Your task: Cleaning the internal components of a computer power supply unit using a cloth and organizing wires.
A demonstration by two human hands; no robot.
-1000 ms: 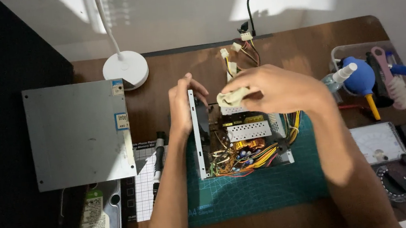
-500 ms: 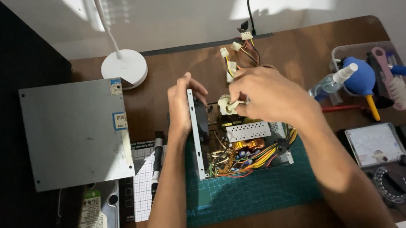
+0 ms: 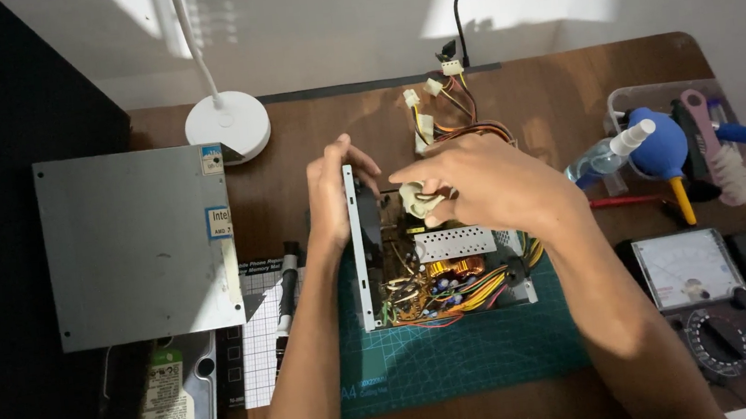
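Your left hand (image 3: pixel 332 195) grips the bare, dull grey sheet-metal wall of the opened power supply (image 3: pixel 435 272); your right hand (image 3: pixel 482 191) pinches a cream plastic connector (image 3: pixel 418 201). Underneath lies a matt green rubbery cutting mat (image 3: pixel 462 357) on the smooth brown wooden tabletop (image 3: pixel 546 99). Toward the left edge, the metal cover (image 3: pixel 137 246) looks brushed.

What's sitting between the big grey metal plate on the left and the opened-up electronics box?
In the head view, between the grey metal plate and the open power supply box lie a black pen-like tool on gridded white paper, and the left forearm.
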